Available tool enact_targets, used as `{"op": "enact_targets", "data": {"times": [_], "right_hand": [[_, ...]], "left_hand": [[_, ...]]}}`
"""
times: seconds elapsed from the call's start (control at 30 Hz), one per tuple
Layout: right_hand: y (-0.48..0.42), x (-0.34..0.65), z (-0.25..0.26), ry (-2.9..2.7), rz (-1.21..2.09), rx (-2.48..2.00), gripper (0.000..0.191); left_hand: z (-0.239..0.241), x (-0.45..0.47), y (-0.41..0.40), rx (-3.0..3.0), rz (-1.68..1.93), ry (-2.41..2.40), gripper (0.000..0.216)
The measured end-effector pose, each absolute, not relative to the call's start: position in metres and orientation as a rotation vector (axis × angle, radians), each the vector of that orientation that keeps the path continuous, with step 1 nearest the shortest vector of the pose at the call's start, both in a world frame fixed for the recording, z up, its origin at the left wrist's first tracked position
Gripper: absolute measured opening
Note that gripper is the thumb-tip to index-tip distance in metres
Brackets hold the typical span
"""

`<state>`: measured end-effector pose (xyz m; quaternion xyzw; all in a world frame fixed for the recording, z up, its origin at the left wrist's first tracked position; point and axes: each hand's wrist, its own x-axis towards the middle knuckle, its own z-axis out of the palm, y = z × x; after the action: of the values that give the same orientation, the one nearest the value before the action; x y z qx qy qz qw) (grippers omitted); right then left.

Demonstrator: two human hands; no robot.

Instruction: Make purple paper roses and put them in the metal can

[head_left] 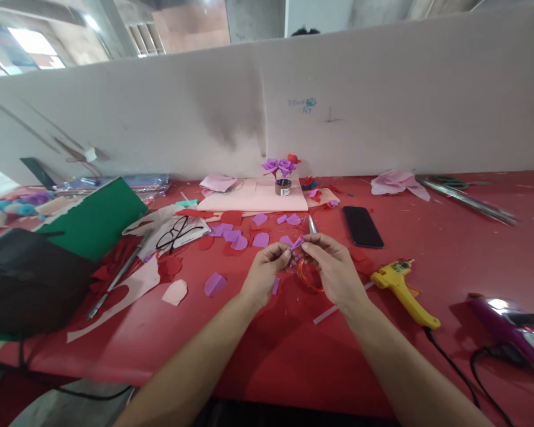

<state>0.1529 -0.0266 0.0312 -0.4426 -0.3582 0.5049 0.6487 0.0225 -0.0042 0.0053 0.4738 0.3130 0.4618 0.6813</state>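
Between my two hands is a small purple petal piece point(297, 243), thin like paper or felt. My left hand point(269, 265) pinches its left side with thumb and finger. From the other side, my right hand point(329, 261) grips its right edge. Under and beside my right hand lie scissors with orange-red handles point(309, 276); their blade point(312, 224) points away from me. Cut purple petals point(238, 239) are scattered left of and beyond my hands. A pale pink petal point(175, 292) rests farther left.
Purple flowers point(285, 167) stand in a small brown holder point(283, 188) on pink sheets point(249, 201) at the back. To the right are a black phone point(363, 226), a yellow glue gun point(404, 290) and a purple corded device point(511, 326). Eyeglasses point(175, 234) and a green board point(102, 213) lie left.
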Motion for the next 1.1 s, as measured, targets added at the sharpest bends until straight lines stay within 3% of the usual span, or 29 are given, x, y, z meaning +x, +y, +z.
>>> {"op": "enact_targets", "data": {"times": [0.37,1.1], "right_hand": [[-0.0274,0.1550,0.0286,-0.916,1.023,-1.065,0.017],[-0.0262,0.1563,0.0357,-0.754,1.217,-1.009,0.017]], "left_hand": [[0.0107,0.0222,-0.0044,1.163,1.077,0.803,0.019],[0.0031,0.0196,-0.0011,1.140,1.036,0.721,0.017]]}}
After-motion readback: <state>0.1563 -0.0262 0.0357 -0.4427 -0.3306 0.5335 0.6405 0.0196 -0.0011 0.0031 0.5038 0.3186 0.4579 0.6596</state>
